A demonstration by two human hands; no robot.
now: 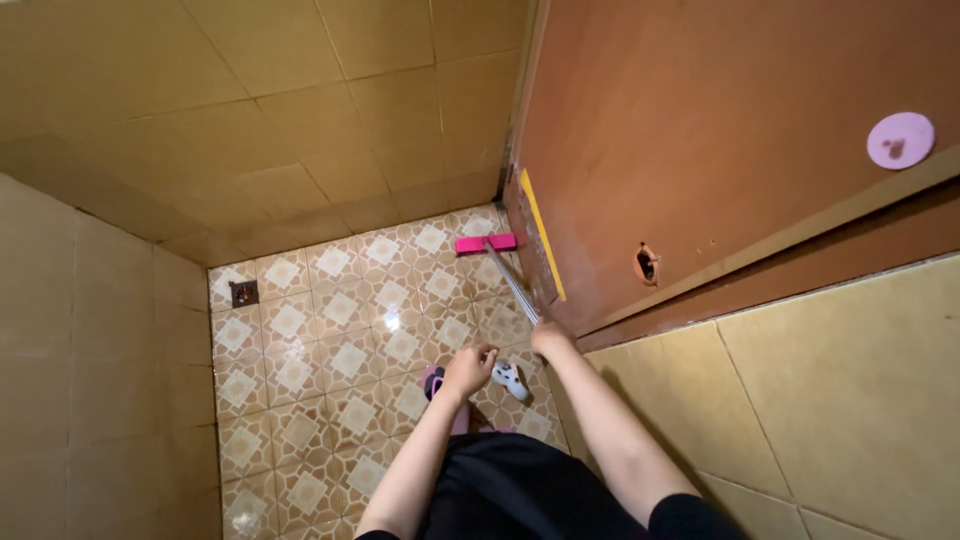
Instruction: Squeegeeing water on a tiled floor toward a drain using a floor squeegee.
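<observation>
While both arms stretch down, my right hand [549, 338] grips the mop handle [512, 284]
My left hand [468, 370] curls loosely, holding nothing I can make out; pink mop head [486, 243] half hidden by the door [700, 150]

Mop head [487, 243] on floor [330, 330] beside door [700, 130]

pink mop head [486, 243], diamond-patterned tan floor [330, 330], seemingly brown door [720, 130]

- A single view is given, taken from a camera worn on the head.
- It is aimed steeply down over the person's own arms at a patterned tiled floor [330, 340].
- The floor is seen from standing height; tiled walls [100, 330] are caught at the left and top, and a brown door [720, 130] close at the right.
</observation>
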